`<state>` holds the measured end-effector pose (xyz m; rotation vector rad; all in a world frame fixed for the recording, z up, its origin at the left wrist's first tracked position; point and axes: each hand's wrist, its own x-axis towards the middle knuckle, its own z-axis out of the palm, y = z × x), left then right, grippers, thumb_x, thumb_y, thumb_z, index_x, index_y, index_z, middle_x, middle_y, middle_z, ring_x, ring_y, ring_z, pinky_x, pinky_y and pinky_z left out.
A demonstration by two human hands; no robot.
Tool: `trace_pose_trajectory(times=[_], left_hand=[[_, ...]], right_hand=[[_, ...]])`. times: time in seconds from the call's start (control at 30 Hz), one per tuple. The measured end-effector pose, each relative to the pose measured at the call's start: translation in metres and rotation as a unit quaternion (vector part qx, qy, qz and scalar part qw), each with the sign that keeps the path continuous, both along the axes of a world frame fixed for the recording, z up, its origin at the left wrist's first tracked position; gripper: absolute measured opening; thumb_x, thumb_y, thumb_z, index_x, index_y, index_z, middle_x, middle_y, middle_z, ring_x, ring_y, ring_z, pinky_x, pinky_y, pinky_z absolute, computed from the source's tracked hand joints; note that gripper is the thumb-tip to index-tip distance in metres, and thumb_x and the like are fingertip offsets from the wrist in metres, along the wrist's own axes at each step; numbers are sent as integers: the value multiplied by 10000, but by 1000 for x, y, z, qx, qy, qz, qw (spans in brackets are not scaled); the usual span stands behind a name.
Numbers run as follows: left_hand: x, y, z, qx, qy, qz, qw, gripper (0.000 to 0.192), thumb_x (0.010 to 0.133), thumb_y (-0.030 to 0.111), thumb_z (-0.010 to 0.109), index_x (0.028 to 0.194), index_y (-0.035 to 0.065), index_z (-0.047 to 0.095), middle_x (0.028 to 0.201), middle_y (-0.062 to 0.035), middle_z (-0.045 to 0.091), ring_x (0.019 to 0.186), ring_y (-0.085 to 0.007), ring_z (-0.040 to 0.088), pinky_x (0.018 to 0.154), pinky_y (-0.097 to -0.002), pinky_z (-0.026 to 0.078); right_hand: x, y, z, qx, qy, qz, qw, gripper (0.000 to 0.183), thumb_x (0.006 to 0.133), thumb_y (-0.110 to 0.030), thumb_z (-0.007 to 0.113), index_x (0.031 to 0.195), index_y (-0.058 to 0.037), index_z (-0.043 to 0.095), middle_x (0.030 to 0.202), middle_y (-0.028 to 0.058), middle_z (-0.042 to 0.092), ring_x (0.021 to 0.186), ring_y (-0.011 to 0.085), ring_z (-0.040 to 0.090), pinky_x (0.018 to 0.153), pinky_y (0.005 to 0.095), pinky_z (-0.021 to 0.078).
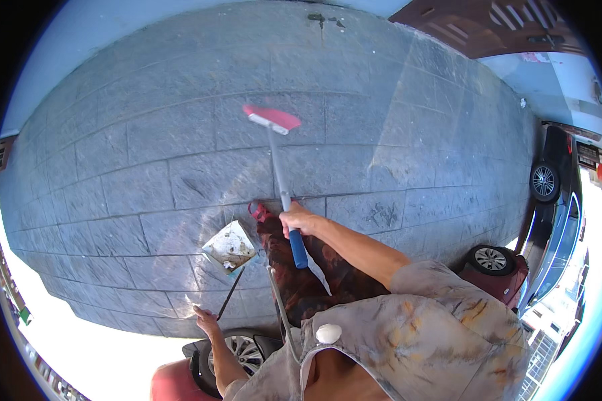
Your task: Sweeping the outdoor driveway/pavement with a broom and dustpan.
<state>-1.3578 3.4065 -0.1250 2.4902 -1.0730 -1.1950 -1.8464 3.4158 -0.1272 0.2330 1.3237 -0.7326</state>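
My right hand [297,219] grips the pole of a long-handled broom [279,170] just above its blue grip sleeve. The pink bristle head [276,118] reaches out over the paving ahead and looks slightly blurred. Lower left, my left hand [208,321] is closed around the top of a thin dark handle [231,293]. That handle runs to a whitish dustpan [231,241], which has dirt stains and a small pale scrap inside. A red shoe [259,211] shows beside the dustpan, below dark patterned trousers [286,265].
Grey stone-patterned paving [190,140] spreads ahead. Behind me on the left is a red car's wheel [236,353]; another red car [496,280] and a dark car [544,183] stand at right. A brown door [481,25] is at top right. A thin cable [281,308] hangs by my shirt.
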Motion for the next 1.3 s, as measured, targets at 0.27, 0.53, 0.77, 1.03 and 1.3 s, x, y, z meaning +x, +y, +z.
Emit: trace_pose_trajectory(times=[0.27,0.53,0.77,1.03,1.3], left_hand=[[-25,-71,-12,5,48,-7,999,734,890,646,333,490,38,431,441,-66,378,373,-202,461,438,-326,439],[-56,-120,-25,25,84,27,996,760,886,658,310,497,21,453,446,-55,387,393,-205,469,477,-352,480],[-70,-151,-33,48,57,45,996,740,858,693,343,502,49,417,473,-57,375,418,-188,415,459,-330,438],[-96,-155,-46,66,59,49,995,731,830,712,389,544,41,446,471,-55,375,397,-180,427,434,-293,412],[-134,-192,-16,60,-21,48,997,739,833,710,378,563,30,484,444,-55,382,386,-187,442,420,-305,405]], right_hand=[[-8,-95,74,-50,-278,-9,959,130,894,-155,542,935,-43,492,631,-15,433,478,48,398,357,190,316],[-143,-73,126,18,31,-144,989,308,884,-149,558,1152,-45,449,684,-7,424,533,62,412,390,195,322],[-343,-25,38,75,148,-230,959,144,845,-103,561,790,-42,443,648,39,453,494,99,454,385,210,370],[-456,-77,-46,52,81,-410,907,152,798,-4,521,708,-36,403,586,57,425,465,124,449,389,215,382],[-162,-199,-26,58,92,38,993,188,802,-42,530,766,134,474,566,166,515,423,258,547,341,393,461]])
